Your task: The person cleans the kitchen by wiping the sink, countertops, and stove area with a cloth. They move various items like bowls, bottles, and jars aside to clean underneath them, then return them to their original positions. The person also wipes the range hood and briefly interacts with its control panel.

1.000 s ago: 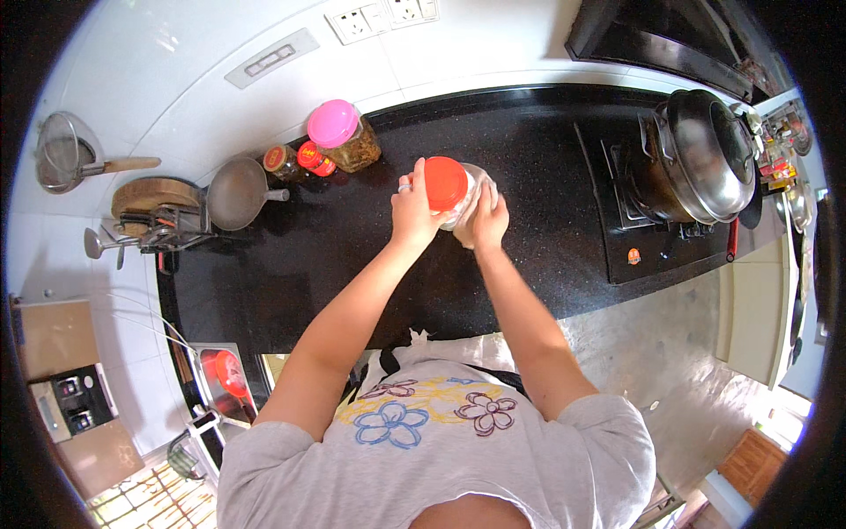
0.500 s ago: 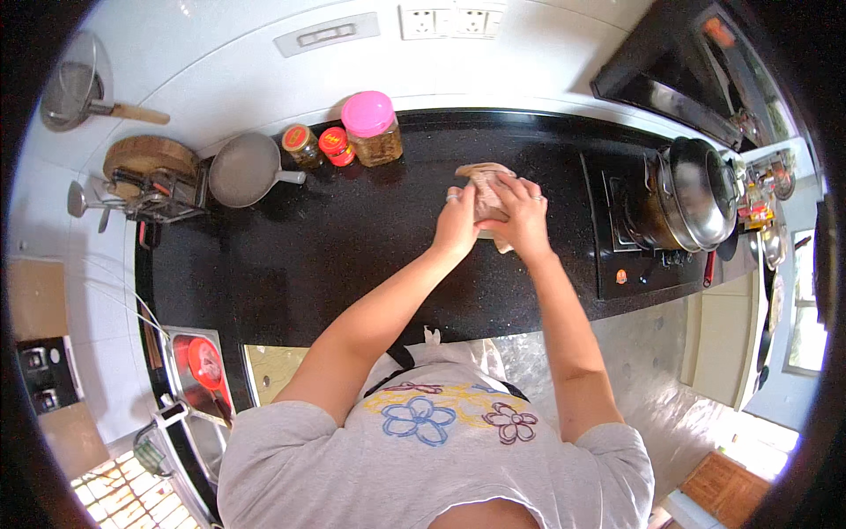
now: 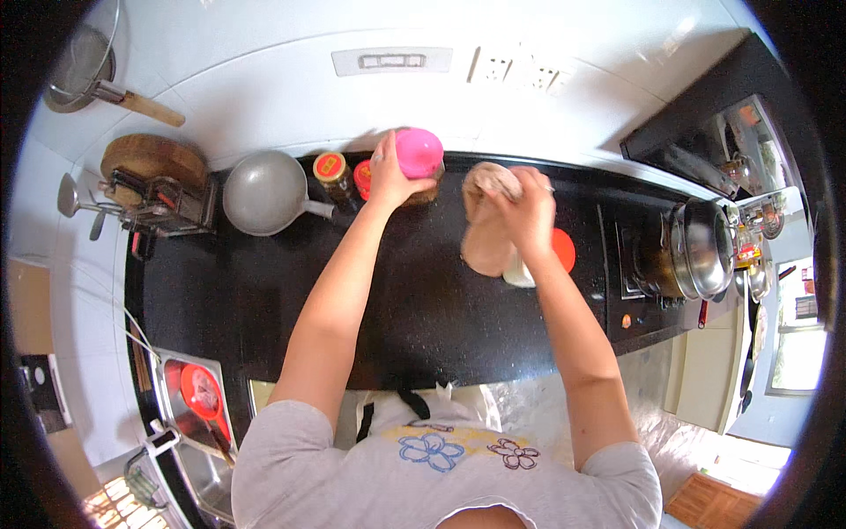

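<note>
My left hand [image 3: 393,175] is wrapped round the upper part of a jar with a pink lid [image 3: 419,152]; its brownish body shows beneath the lid. In my right hand [image 3: 530,212] is a bunched beige cloth [image 3: 487,241], its lower part hanging over the black worktop. Below that hand stands a whitish container [image 3: 519,271] with a red lid [image 3: 563,250], partly covered by my right forearm. Left of the pink-lidded jar are a small red-lidded jar [image 3: 362,176], half hidden by my left hand, and a dark glass jar [image 3: 335,181] with a red-and-gold lid.
A grey frying pan [image 3: 264,192] leans at the wall on the left, near a rack [image 3: 173,204] and round wooden board [image 3: 152,152]. The sink [image 3: 216,480] lies at lower left, holding a red strainer [image 3: 202,393]. At right, metal pots [image 3: 705,251] stand on the hob.
My left hand has left the cloth and moved left onto the pink-lidded jar. The cloth now hangs from my right hand alone. The red-lidded container has come into view. My view has shifted.
</note>
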`<state>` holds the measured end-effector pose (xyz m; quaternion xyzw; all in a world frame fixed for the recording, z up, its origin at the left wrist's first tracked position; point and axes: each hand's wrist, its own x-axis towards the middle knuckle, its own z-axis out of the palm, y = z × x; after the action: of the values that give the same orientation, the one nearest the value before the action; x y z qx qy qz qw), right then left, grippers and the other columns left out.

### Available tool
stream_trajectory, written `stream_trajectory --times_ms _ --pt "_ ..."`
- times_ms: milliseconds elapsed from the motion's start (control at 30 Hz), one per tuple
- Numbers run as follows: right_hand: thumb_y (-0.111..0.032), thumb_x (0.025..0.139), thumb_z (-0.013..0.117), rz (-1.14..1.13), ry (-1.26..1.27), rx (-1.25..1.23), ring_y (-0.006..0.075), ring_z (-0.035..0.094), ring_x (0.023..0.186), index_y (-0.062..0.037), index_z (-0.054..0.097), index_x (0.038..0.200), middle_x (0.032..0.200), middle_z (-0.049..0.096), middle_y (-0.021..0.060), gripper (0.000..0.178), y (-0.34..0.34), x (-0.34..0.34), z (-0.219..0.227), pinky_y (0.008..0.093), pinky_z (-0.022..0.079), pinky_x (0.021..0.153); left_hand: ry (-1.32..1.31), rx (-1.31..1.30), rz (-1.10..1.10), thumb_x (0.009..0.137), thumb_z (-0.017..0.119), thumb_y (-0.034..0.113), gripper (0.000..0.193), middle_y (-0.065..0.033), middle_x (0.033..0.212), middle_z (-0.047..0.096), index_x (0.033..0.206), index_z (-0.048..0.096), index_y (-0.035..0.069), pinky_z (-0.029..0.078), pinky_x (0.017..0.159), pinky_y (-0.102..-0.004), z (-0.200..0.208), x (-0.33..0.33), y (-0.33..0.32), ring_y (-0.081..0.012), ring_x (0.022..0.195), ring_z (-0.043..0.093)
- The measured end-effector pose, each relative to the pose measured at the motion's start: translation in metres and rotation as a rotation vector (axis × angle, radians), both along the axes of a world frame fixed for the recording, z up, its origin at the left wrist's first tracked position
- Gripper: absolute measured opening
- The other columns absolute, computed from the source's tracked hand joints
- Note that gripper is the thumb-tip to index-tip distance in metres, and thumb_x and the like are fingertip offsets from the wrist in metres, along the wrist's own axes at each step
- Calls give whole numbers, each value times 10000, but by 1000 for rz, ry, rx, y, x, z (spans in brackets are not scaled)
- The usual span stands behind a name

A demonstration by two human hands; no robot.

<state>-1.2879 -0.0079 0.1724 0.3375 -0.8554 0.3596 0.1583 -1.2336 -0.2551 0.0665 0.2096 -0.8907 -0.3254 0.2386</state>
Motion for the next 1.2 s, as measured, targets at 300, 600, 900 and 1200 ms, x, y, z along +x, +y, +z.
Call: stream_trajectory --times_ms 300,600,900,1200 --pt "-320 775 744 102 -111 65 361 615 1120 -47 731 1090 1189 683 139 416 -150 -56 -79 443 500 970 134 290 -141 560 944 152 1107 -207 1425 478 1470 322 44 402 1119 -440 -22 -1 -7 -350 1333 476" --pt "-144 643 760 624 -38 96 316 664 1077 -48 750 930 1083 720 120 303 -100 -22 -61 444 480 1005 230 261 -248 597 941 290 998 -204 1359 553 1406 412 44 463 1056 -429 -33 7 -1 -353 1258 553" --pt "-141 774 729 66 -416 -355 289 678 1064 -15 704 1075 1128 705 164 327 -33 -17 -87 361 519 946 154 192 -296 507 949 143 1034 -176 1382 543 1387 411 67 437 1092 -440 -17 44 75 -369 1276 529" --pt "-257 988 639 -218 -786 -701 109 592 898 6 649 1078 966 676 34 278 17 70 -150 283 483 820 49 231 -230 520 960 156 1052 -169 1429 522 1412 407 80 438 1102 -430 -16 115 97 -340 1315 523"
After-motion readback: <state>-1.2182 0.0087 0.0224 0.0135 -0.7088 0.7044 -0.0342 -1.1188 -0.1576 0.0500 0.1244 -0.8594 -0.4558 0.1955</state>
